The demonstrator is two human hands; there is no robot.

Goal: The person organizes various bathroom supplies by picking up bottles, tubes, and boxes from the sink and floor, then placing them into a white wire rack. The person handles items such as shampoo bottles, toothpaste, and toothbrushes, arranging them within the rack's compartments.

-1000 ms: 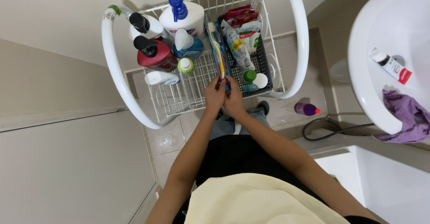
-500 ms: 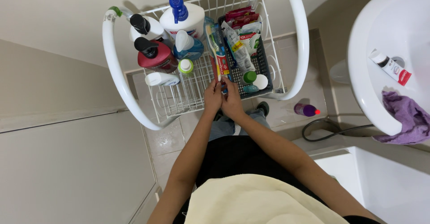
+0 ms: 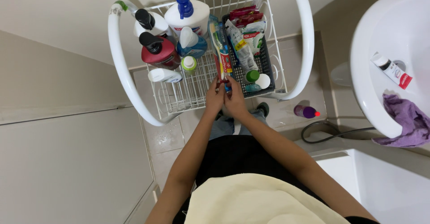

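Both my hands meet at the front of a white wire rack (image 3: pixel 130 85). My left hand (image 3: pixel 214 98) and my right hand (image 3: pixel 234 99) together grip the lower end of a long flat toothbrush pack (image 3: pixel 220 49) with a red and blue card. The pack lies lengthwise on the wire shelf, beside a dark plastic basket (image 3: pixel 268 67) that holds tubes and sachets. Left of the pack stand a red bottle with a black cap (image 3: pixel 159 51), a white pump bottle with a blue top (image 3: pixel 188 13) and a small green-capped bottle (image 3: pixel 189 64).
A white washbasin (image 3: pixel 371 72) is at the right, with a white and red tube (image 3: pixel 392 70) in it and a purple cloth (image 3: pixel 410 119) over its rim. A small purple bottle (image 3: pixel 305 111) and a dark hose (image 3: pixel 331 130) lie on the tiled floor. A cream towel (image 3: pixel 255 201) covers my lap.
The toothbrush pack stood tilted up in my hands a second ago. It now lies lower on the wire shelf, next to the dark basket, with both hands still at its near end.
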